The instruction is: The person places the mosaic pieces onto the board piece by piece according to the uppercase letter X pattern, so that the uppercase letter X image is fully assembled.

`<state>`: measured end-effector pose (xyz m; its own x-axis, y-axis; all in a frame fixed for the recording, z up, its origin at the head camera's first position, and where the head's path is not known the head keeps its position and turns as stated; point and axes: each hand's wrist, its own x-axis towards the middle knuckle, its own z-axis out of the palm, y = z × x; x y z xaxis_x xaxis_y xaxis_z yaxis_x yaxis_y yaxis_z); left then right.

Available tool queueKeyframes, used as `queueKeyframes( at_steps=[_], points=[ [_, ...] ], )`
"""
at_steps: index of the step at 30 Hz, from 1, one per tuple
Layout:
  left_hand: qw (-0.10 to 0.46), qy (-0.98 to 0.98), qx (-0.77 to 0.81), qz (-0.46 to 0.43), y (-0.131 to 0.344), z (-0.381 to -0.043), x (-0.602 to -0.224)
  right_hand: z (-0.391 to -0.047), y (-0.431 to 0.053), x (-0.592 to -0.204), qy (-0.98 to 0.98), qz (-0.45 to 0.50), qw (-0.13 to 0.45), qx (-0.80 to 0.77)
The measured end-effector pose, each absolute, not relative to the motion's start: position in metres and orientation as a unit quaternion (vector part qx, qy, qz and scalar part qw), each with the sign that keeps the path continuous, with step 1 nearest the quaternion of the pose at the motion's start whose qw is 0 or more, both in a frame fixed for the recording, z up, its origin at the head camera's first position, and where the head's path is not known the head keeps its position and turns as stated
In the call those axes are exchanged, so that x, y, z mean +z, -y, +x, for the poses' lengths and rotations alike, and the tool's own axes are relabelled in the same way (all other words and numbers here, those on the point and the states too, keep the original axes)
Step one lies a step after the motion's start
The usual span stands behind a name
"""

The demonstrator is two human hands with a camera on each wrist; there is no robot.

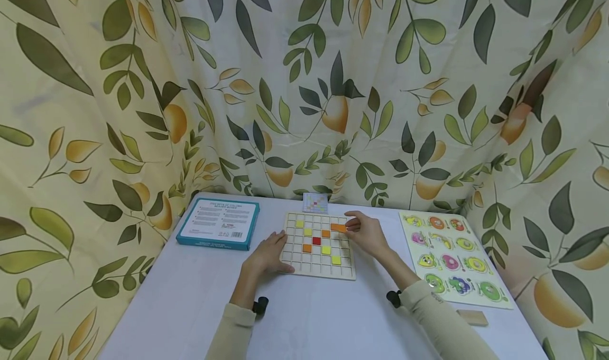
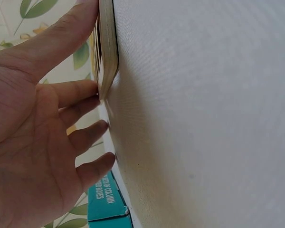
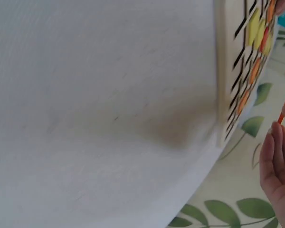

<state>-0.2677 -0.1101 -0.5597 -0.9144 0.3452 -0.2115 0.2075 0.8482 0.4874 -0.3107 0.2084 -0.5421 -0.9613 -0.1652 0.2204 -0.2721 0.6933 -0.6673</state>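
A wooden grid board (image 1: 319,267) lies on the table with yellow, orange and red square tiles in several cells, set along two crossing diagonals. At its left side, my left hand (image 1: 270,254) rests with fingers extended along the edge and thumb at the front corner. In the left wrist view the thumb and index finger touch the board's edge (image 2: 109,52). Over the upper right of the grid, my right hand (image 1: 368,234) pinches an orange tile (image 3: 284,110) between thumb and fingertips. Right beside it, another orange tile (image 1: 335,227) sits on the board.
Behind the board stands a small pattern card (image 1: 315,203). A teal and white box (image 1: 219,222) lies at the left. To the right is a fruit picture board (image 1: 457,259), with a small wooden block (image 1: 473,317) near its front edge. A leaf-patterned curtain (image 1: 304,85) surrounds the table.
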Motion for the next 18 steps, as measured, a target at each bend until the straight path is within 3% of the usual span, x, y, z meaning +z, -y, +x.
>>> queueKeyframes(
  at_steps=[18],
  points=[
    [0.149, -0.951, 0.232, 0.142, 0.110, -0.271, -0.566, -0.285, -0.160, -0.538, 0.902, 0.170, 0.056, 0.392]
  ],
)
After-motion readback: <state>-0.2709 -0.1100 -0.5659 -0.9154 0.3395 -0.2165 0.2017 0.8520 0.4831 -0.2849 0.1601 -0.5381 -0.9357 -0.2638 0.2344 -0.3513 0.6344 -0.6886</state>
